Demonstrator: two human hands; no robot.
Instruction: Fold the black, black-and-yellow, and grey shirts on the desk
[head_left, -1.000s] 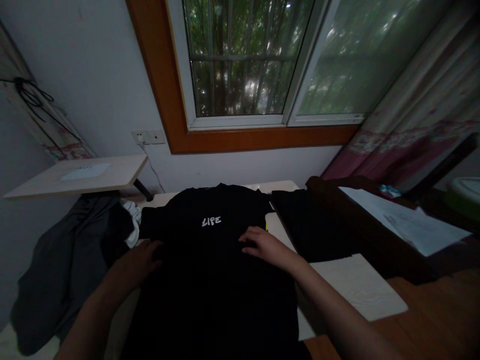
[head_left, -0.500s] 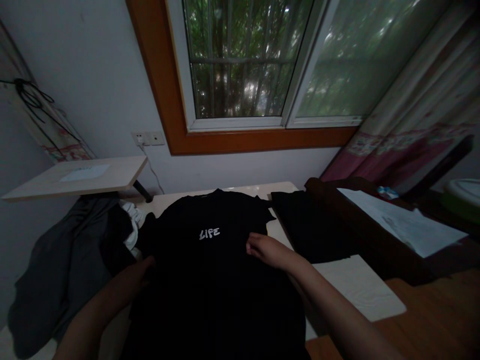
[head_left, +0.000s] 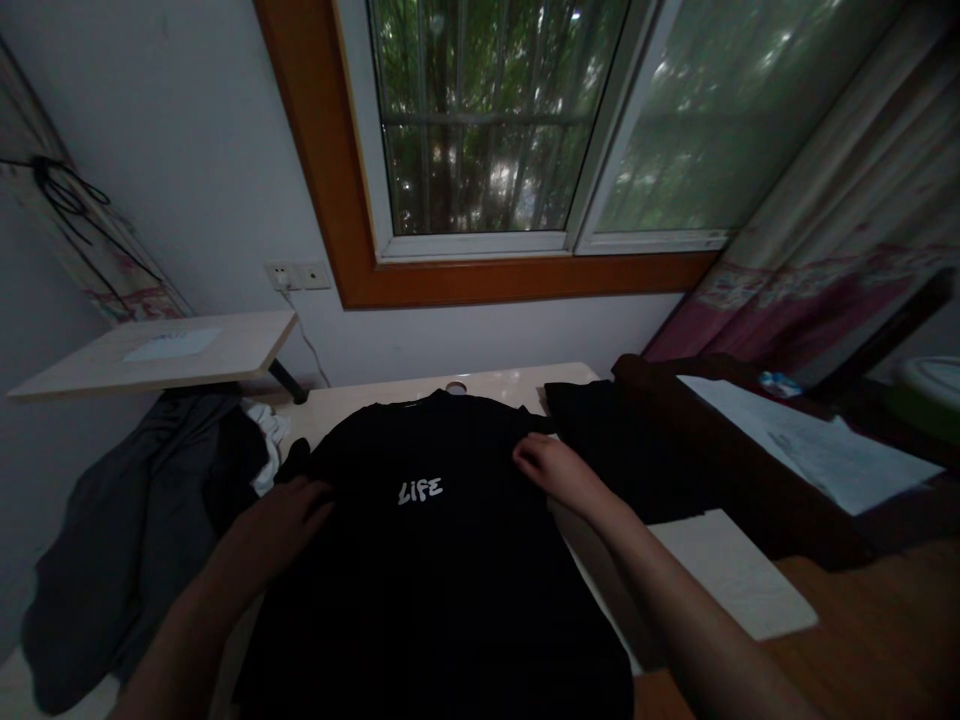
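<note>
A black T-shirt lies spread out on the pale table, its neckline toward the window and white lettering across the chest. My left hand rests on the shirt's left side below the sleeve, thumb and fingers apart. On the opposite side, my right hand has its fingers curled together at the shirt's edge near the right sleeve, pinching the cloth. The shirt's lower part runs out of view at the bottom.
Grey and dark clothes are heaped at left, below a small raised wooden shelf. Folded black cloth lies at right, beside a dark brown piece of furniture bearing a white sheet. The window is behind the table.
Both hands have moved up along the shirt toward its sleeves, the right one also slightly outward. The shirt has shifted a little toward me, uncovering a small round item behind its collar.
</note>
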